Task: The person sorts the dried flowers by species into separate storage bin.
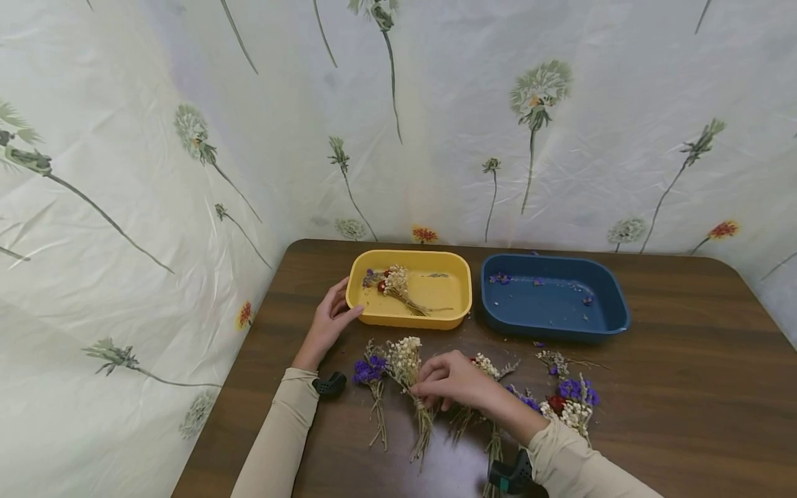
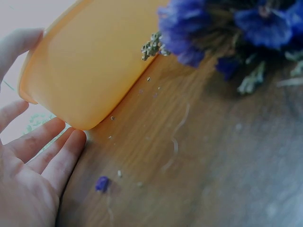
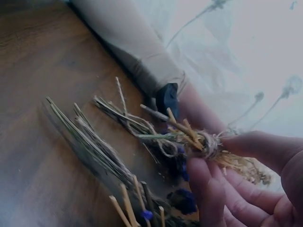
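My right hand (image 1: 451, 380) pinches the tied stems of a small bunch of dried white flowers (image 1: 405, 356) over the near part of the table. In the right wrist view, thumb and fingers close round the twine wrap (image 3: 208, 144). At the left end of the yellow tray (image 1: 409, 324), my left hand (image 1: 326, 324) touches the wall and rim with nearly straight fingers, the thumb at the near corner. A dried bunch with cream and red heads (image 1: 396, 282) lies inside that tray. Just left of the gripped bunch lies a purple-flowered bunch (image 1: 370, 372).
A blue tray (image 1: 554, 328) with scattered purple petals stands right of the yellow one. Several more tied bunches lie right of and under my right forearm, including a purple, red and white bunch (image 1: 569, 401). Loose petals dot the brown table (image 1: 679, 346); a flower-printed sheet (image 1: 436, 104) hangs behind.
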{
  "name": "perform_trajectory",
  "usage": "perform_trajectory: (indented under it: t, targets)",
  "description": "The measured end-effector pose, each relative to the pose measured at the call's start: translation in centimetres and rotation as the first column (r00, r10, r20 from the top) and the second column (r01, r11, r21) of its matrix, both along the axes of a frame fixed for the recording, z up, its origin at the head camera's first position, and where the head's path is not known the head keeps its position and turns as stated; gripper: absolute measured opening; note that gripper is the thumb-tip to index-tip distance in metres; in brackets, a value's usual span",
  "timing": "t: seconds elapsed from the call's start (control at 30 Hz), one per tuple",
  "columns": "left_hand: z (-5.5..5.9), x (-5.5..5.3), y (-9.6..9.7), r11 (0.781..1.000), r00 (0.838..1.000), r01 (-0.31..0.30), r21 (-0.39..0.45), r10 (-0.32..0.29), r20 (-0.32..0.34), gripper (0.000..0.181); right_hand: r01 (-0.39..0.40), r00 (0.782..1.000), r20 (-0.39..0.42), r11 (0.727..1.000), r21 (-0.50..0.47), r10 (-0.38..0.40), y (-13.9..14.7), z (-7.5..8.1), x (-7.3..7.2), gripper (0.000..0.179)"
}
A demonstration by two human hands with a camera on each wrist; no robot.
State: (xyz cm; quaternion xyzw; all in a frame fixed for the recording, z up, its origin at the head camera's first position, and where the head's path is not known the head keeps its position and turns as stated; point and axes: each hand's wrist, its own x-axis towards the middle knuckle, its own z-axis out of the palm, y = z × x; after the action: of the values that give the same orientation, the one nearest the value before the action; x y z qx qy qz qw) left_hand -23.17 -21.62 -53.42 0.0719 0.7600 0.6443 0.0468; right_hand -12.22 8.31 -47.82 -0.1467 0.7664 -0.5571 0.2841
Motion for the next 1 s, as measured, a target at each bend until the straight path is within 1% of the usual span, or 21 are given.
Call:
perform_trajectory:
  t: [0.03,0.13,0.33,0.47,0.73,0.87,1.0]
  targets:
    - [-0.5,-0.2,-0.1,1.0,1.0,-0.002,0.002,0.002,-0.007,0.075,0.003,1.0,-0.004,1.0,0.003,-0.003,0.1,0.0,-0.1,0.023]
    - [-0.7,-0.1,0.0,1.0,1.0,-0.012,0.005,0.012,-0.022,0.074,0.005,1.0,-0.021,1.0,0.009,-0.005,0.4,0.2,-0.5,0.023]
    - [-0.6,0.1,0.1,1.0,0.999,-0.017,0.003,0.017,-0.044,0.072,-0.004,0.998,-0.067,1.0,0.022,0.006,1.1,0.6,-1.5,0.023]
    - [-0.6,0.1,0.1,1.0,0.998,-0.019,0.002,0.019,-0.053,0.07,0.005,0.997,-0.072,1.0,0.026,-0.003,1.6,0.8,-2.1,0.024]
    - [-0.7,0.0,0.0,1.0,0.999,-0.014,0.001,0.014,-0.041,0.071,0.025,0.995,-0.098,0.999,0.047,-0.02,2.5,1.5,-3.2,0.027]
    - [-0.7,0.0,0.0,1.0,0.999,-0.013,0.006,0.014,-0.047,0.071,0.049,0.992,-0.118,0.996,0.069,-0.041,3.1,2.0,-3.7,0.029]
    - [-0.7,0.0,0.0,1.0,0.998,-0.02,0.003,0.02,-0.056,0.07,0.087,0.99,-0.12,0.993,0.075,-0.078,3.7,2.6,-4.5,0.031]
